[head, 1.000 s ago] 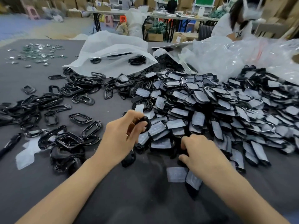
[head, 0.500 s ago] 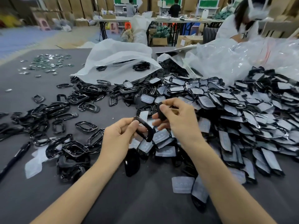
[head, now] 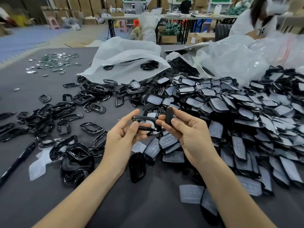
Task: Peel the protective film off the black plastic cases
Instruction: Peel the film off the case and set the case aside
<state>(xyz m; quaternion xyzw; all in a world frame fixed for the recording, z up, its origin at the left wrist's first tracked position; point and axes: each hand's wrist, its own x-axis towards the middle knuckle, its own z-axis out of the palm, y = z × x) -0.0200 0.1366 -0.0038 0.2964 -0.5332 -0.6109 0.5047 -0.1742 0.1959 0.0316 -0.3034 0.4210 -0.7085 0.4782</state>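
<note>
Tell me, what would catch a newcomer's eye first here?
The big pile of film-covered cases fills the right side. In the middle, the left hand holds a black frame and the right hand pinches a black case. Bare frames lie scattered on the left.

My left grip (head: 122, 139) and right grip (head: 189, 134) are bare hands with short nails; my left forearm (head: 79, 191) and right forearm (head: 230, 191) are bare as well.
</note>
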